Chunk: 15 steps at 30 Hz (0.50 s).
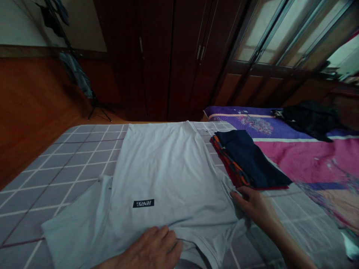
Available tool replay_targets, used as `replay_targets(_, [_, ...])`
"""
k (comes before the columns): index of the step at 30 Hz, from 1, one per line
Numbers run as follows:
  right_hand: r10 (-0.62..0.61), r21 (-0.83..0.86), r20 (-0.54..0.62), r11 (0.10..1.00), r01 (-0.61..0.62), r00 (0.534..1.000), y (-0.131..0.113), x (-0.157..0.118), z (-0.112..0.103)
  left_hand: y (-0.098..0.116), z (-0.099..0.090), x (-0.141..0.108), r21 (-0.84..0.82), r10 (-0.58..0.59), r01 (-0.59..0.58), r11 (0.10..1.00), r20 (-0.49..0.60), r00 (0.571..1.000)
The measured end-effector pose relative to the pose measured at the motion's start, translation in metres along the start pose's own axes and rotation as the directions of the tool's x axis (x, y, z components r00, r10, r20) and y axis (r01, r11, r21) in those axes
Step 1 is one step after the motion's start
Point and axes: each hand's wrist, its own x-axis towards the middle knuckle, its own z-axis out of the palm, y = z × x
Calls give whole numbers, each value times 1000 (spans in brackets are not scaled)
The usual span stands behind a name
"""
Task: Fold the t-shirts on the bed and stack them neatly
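Observation:
A light grey T-shirt (165, 160) lies spread on the bed, its collar toward me and its hem at the far edge. A small black label with white lettering (143, 203) is on its chest. My left hand (155, 246) is closed on the cloth beside the collar, fingers curled. At the right side, my right hand (252, 203) pinches the shirt's sleeve area between thumb and fingers. The left sleeve (75, 220) lies stretched out flat, while the right one looks bunched near my right hand.
A stack of folded clothes (249, 158), navy on top, sits right of the shirt on the grey checked bedsheet (81, 160). Farther right are a purple and pink blanket (303, 157) and a black garment (311, 117). Dark wardrobes (171, 59) stand behind; a clothes stand (75, 74) is at left.

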Motion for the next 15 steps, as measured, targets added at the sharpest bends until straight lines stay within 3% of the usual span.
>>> replay_targets(3, [-13, 132, -49, 991, 19, 999, -1, -6, 2, 0, 15, 8, -11, -27, 28, 1000, 68, 997])
replay_targets(5, [75, 318, -147, 948, -25, 986, 4, -12, -3, -5, 16, 11, -117, -31, 47, 992, 133, 991])
replay_targets(7, [241, 495, -269, 865, -80, 933, 9, -18, -10, -11, 9, 15, -335, 25, 42, 941, 193, 981])
replay_targets(9, [381, 609, -328, 785, -115, 864, 13, -24, -15, -18, -7, 18, -561, 127, 23, 828, 227, 966])
replay_targets(11, [439, 674, -288, 724, -145, 851, 16, -30, -17, -23, -27, 22, -663, 160, 27, 748, 219, 963])
replay_targets(15, [477, 696, -171, 678, -237, 862, 20, -35, -13, -25, -57, 38, -604, 100, 4, 797, 139, 985])
